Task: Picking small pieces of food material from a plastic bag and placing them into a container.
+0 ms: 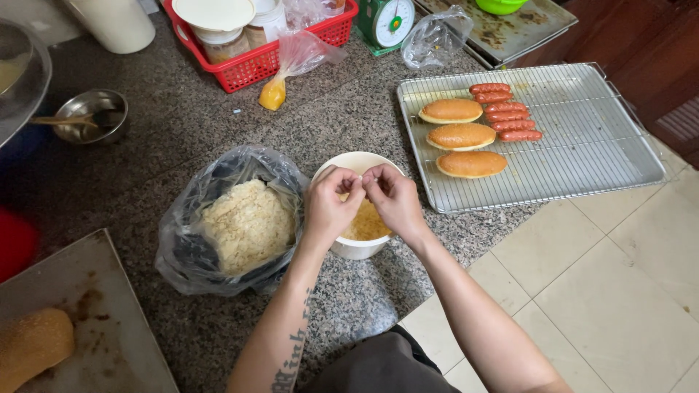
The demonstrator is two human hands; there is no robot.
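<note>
Both my hands hover over a white bowl (354,249) holding yellow crumbs (366,222) on a speckled granite counter. My left hand (329,206) and my right hand (394,196) have fingertips pinched together above the bowl, touching each other; what they pinch is too small to tell. Left of the bowl sits an open clear plastic bag (191,240) full of pale breadcrumbs (247,224). To the right, a metal tray with a wire rack (582,145) carries three golden buns (461,136) and several red sausages (505,110).
A red basket (251,67) with jars stands at the back, beside a small bag of yellow powder (275,91) and a green scale (386,22). A steel bowl (91,115) sits back left. A baking sheet (109,320) with a crumbed bun (33,346) lies front left.
</note>
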